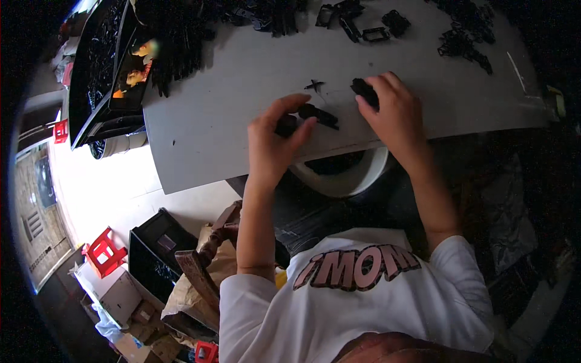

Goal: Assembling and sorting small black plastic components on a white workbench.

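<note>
My left hand (275,134) is over the near part of the grey table (236,97), its thumb and fingers curled round a black plastic part (318,115) that juts out to the right. Another dark piece shows under its palm. My right hand (393,109) grips a second dark part (365,92) between thumb and fingers, a little above the tabletop. Between the hands and slightly farther off lies a small thin black scrap (315,85). The exact kind of these parts cannot be made out.
Heaped black parts (181,48) line the table's far left, with black frames (375,34) and tangled pieces (463,45) farther right. A white bucket (339,184) stands below the table's front edge. Left are a black bin (100,66), a black crate (160,242) and a red stool (106,251).
</note>
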Action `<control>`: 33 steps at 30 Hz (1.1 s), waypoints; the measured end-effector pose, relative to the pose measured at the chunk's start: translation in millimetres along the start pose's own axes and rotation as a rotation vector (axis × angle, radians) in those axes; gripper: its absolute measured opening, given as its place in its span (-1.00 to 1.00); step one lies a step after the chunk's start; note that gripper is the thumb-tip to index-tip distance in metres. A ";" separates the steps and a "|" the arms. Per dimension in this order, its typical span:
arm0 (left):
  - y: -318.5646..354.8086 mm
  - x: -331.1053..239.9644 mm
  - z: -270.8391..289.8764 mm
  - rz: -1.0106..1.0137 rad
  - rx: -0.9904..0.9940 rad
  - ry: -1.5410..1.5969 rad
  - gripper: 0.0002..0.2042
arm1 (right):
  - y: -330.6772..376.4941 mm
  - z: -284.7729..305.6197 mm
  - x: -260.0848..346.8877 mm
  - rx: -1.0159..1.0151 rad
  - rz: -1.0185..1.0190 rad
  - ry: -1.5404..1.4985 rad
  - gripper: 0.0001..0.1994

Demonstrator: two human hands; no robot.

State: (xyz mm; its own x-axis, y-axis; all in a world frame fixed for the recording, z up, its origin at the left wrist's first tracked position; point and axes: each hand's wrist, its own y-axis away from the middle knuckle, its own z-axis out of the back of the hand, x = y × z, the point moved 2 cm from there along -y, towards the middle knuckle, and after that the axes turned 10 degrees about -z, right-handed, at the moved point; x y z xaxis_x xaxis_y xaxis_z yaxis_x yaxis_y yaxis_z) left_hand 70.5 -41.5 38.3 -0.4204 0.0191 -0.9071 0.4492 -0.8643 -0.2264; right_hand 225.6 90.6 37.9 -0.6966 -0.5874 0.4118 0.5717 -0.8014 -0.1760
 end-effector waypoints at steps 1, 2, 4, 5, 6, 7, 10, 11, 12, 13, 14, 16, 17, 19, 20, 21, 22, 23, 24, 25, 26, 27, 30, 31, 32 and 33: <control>1.4 -0.9 -1.2 0.024 0.055 -0.025 -0.71 | -0.1 -1.9 1.2 0.021 -0.020 0.059 -0.75; 2.7 1.0 -2.6 0.024 0.054 -0.025 -0.71 | -0.3 -1.4 3.1 0.021 -0.018 0.059 -0.75; 5.0 7.2 -6.5 -0.040 0.064 0.036 -0.72 | -1.5 -0.1 6.7 0.089 -0.041 0.032 -0.73; 4.6 8.5 -6.6 -0.039 0.062 0.035 -0.72 | -0.7 0.9 7.7 0.089 -0.038 0.030 -0.73; 4.2 9.9 -6.7 -0.025 0.067 0.032 -0.72 | 1.6 1.9 10.4 0.155 0.053 -0.160 -0.73; 4.6 10.5 -7.2 -0.010 0.074 0.031 -0.72 | 5.0 4.2 13.4 0.220 0.142 -0.349 -0.72; 2.8 4.9 -7.3 -0.030 0.076 0.011 -0.72 | 8.3 7.8 21.2 0.266 0.178 -0.338 -0.73; 2.8 5.2 -7.9 -0.032 0.077 0.011 -0.72 | 8.7 8.3 22.7 0.272 0.207 -0.315 -0.73; 3.2 6.4 -8.7 -0.023 0.080 0.022 -0.72 | 9.2 9.2 23.6 0.269 0.206 -0.314 -0.73; 4.0 7.4 -9.3 -0.012 0.082 0.031 -0.72 | 10.2 9.5 24.8 0.280 0.213 -0.283 -0.72; 4.3 7.5 -9.6 -0.013 0.082 0.030 -0.72 | 10.9 9.8 26.0 0.290 0.221 -0.251 -0.71; 4.4 6.3 -11.9 -0.060 0.133 0.076 -0.72 | 11.1 12.6 30.0 0.283 0.256 -0.206 -0.71; 4.9 6.8 -13.2 -0.062 0.133 0.077 -0.72 | 11.5 13.9 31.5 0.278 0.291 -0.160 -0.70; 6.2 9.3 -16.4 0.005 0.115 0.134 -0.73 | 13.9 12.9 30.6 0.274 0.323 -0.144 -0.70; 5.9 7.4 -18.0 0.004 0.115 0.135 -0.73 | 15.8 11.5 29.8 0.271 0.354 -0.128 -0.69; 5.6 5.3 -19.6 0.043 0.108 0.137 -0.74 | 18.3 9.8 28.3 0.270 0.353 -0.127 -0.69; 6.1 4.1 -20.0 0.083 0.099 0.138 -0.74 | 20.8 9.3 26.6 0.242 0.316 -0.241 -0.69; 6.9 3.8 -20.2 0.082 0.100 0.139 -0.74 | 22.0 10.1 24.6 0.213 0.278 -0.354 -0.69; 8.0 4.4 -20.8 0.117 0.080 0.236 -0.74 | 21.7 13.5 21.6 0.212 0.277 -0.352 -0.69; 9.7 4.4 -20.1 0.154 0.057 0.329 -0.75 | 20.3 15.8 15.7 0.374 0.138 -0.445 -0.71; 12.7 2.3 -19.9 0.154 0.056 0.328 -0.75 | 20.4 16.4 9.7 0.536 -0.005 -0.535 -0.73; 17.0 -1.4 -20.9 0.144 0.084 0.374 -0.74 | 22.5 17.9 5.3 0.536 -0.004 -0.535 -0.73; 24.3 -8.2 -27.0 0.028 0.153 0.372 -0.74 | 40.4 13.8 -9.6 0.664 -0.164 -0.708 -0.82; 26.8 -9.8 -28.7 -0.076 0.182 0.308 -0.74 | 41.2 14.1 -12.8 0.661 -0.168 -0.706 -0.82; 31.4 -8.8 -31.7 -0.105 0.191 0.268 -0.75 | 42.0 15.2 -14.4 0.669 -0.055 -0.634 -0.82; 34.3 -11.4 -32.4 -0.106 0.192 0.269 -0.75 | 42.5 16.5 -15.9 0.676 0.058 -0.561 -0.81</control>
State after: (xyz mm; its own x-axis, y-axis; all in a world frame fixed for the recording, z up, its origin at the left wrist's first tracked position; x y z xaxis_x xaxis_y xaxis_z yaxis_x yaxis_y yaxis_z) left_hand 116.2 -55.1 29.4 -0.2226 0.2232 -0.9490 0.2465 -0.9289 -0.2763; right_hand 268.1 67.8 38.7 -0.4442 -0.3409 0.8285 0.8577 -0.4289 0.2834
